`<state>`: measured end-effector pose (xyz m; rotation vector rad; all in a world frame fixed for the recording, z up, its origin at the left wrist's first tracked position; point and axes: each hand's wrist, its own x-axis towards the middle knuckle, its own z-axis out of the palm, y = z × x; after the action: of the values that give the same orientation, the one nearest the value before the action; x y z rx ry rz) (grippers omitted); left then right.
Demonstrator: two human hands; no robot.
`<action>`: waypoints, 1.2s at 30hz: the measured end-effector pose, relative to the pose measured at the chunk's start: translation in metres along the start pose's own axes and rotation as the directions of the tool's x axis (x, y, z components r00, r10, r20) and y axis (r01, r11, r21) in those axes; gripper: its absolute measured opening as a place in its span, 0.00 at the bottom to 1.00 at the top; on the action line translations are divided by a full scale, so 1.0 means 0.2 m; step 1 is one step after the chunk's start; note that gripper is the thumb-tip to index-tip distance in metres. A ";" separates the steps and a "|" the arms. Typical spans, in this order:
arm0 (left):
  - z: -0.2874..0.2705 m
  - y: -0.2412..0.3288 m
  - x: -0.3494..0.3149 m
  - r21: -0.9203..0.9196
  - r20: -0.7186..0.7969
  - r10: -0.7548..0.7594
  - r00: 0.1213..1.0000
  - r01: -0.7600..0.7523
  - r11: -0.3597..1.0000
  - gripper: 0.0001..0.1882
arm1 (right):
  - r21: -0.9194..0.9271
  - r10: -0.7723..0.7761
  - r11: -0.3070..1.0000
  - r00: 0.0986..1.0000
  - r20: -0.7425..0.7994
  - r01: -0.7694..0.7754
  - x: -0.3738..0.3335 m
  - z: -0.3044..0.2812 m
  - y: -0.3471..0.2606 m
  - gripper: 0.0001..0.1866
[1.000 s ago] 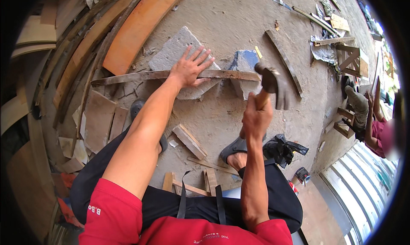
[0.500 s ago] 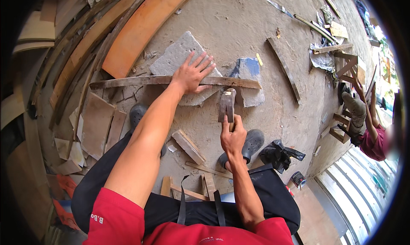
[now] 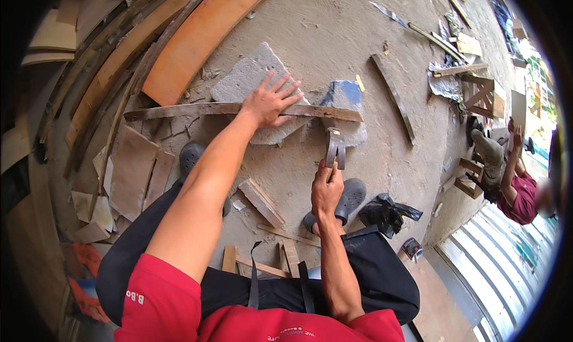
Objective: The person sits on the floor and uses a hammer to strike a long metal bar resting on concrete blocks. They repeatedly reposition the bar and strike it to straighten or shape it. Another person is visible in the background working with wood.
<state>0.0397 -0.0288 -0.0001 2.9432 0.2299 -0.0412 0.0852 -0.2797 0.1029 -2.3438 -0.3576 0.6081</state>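
Observation:
A long, narrow strip of wood [image 3: 197, 110] lies across a rough grey concrete block [image 3: 253, 73] and a smaller block with blue paint [image 3: 345, 96]. My left hand [image 3: 268, 105] rests on the strip above the bigger block, its fingers spread and holding nothing. Closed around the handle of a claw hammer [image 3: 335, 148] is my right hand [image 3: 327, 191]. The hammer's head is just on my side of the strip's right end, with its claw showing; whether it touches the wood I cannot tell.
Curved boards and an orange panel [image 3: 200, 40] lie at the left. A loose wood bar [image 3: 394, 98] is on the floor to the right. Near my right shoe are a black plastic bag [image 3: 389, 215] and a small can [image 3: 412, 248]. Another person [image 3: 518, 193] sits at far right.
The hammer has shifted a little to the right and turned, so its claw now shows. My left hand and the strip keep their places. The other person's hands have moved.

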 end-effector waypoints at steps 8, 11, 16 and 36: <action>0.08 0.04 -0.09 0.060 -0.224 0.073 0.972 -0.061 0.996 0.29 | 0.286 0.178 0.942 0.984 0.005 -0.172 -0.20 -0.26 0.09 0.22; 0.07 0.12 -0.15 0.002 -0.342 0.079 0.936 -0.084 0.996 0.26 | 0.394 0.284 0.883 0.959 -0.016 -0.255 -0.28 -0.35 0.08 0.22; 0.12 0.25 -0.26 -0.042 -0.397 0.033 0.917 -0.054 0.998 0.21 | 0.389 0.306 0.881 0.951 -0.036 -0.269 -0.33 -0.39 0.15 0.23; 0.03 0.20 -0.09 -0.027 -0.109 -0.158 0.981 0.156 0.987 0.30 | 0.414 0.287 0.854 0.949 0.129 -0.315 -0.26 -0.25 0.20 0.22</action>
<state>0.0273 -0.0725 0.0018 2.9055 0.4760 0.1023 0.0699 -0.3583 0.1267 -1.9623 0.1206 0.8190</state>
